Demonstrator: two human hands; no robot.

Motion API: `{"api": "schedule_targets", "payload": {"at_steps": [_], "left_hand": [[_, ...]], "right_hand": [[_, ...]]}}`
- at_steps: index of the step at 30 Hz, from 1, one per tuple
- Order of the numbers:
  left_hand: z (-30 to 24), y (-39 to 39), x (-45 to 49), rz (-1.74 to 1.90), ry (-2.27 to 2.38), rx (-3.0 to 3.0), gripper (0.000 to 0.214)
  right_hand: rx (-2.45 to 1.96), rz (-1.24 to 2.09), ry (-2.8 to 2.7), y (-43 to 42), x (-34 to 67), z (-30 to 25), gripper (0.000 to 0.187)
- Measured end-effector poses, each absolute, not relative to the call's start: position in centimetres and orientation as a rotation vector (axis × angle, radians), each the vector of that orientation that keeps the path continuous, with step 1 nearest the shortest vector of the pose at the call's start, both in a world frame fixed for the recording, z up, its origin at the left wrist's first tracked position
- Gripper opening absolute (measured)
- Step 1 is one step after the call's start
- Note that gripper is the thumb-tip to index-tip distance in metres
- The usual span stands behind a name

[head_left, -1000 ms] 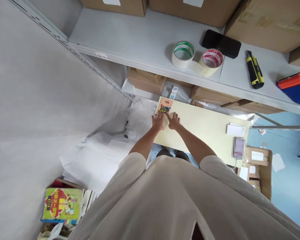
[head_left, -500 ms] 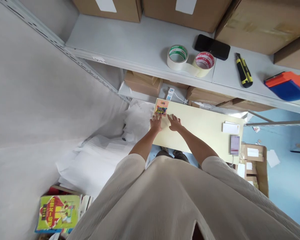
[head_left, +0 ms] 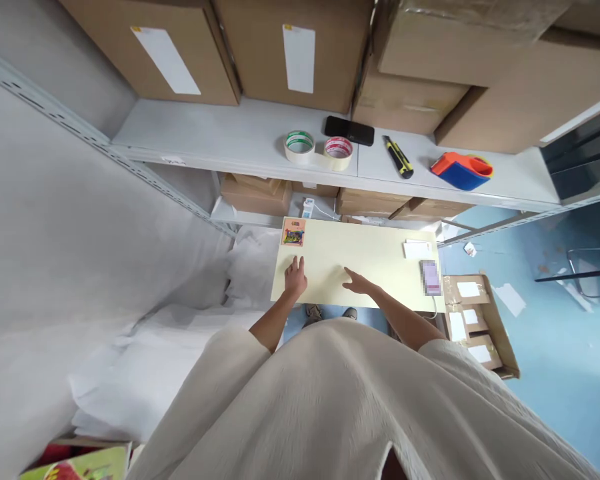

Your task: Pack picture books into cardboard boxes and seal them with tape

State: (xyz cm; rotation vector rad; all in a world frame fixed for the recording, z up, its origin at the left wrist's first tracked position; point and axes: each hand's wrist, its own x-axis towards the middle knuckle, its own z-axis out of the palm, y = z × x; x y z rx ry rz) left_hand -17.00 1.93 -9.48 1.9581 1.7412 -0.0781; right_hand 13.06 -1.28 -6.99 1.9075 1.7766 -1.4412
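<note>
A small pink booklet with a colourful picture (head_left: 293, 232) lies flat at the far left corner of the pale yellow table (head_left: 330, 257). Just below it, apart from its near edge, my left hand (head_left: 295, 277) is over the tabletop with fingers stretched out and nothing in them. Farther right, my right hand (head_left: 358, 282) hovers over the middle of the table near its front edge, fingers apart and holding nothing. At the table's right end are white papers (head_left: 417, 249) and a blurred-out purple device (head_left: 431, 278) with a cable.
Above the table, a grey shelf (head_left: 205, 137) carries tape rolls (head_left: 300, 147), a black phone (head_left: 349, 131), a utility knife (head_left: 399, 157), an orange-blue tape dispenser (head_left: 463, 170) and cardboard boxes (head_left: 295, 53). White sacks (head_left: 170, 347) lie left; an open carton (head_left: 480, 327) stands right.
Both hands have moved back from the booklet toward me. My right hand has swung to the right, widening the gap between them. The camera has tilted up and turned right.
</note>
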Motion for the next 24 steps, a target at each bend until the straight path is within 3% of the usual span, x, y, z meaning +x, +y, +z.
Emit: {"api": "schedule_targets", "payload": {"at_steps": [6,11,18,24], "left_hand": [[-7.8,1.5,-12.2,0.181,1.572,1.945,0.087],[-4.8,2.7,-7.5,0.354,1.426,1.919,0.068],[-1.3,1.4,-1.5,0.464,1.32,1.945,0.049],[-0.8,-0.8,1.7,0.515,1.354,1.932,0.046]], "right_hand": [[2.247,-1.267,1.809,-4.1,20.4,-3.9,0.073],[2.573,-0.807,2.112,-1.0,28.5,2.5,0.061],[2.749,0.159,2.321,6.8,40.4,13.8,0.068],[2.441,0.286,2.298,12.8,43.6,18.3,0.084]]}}
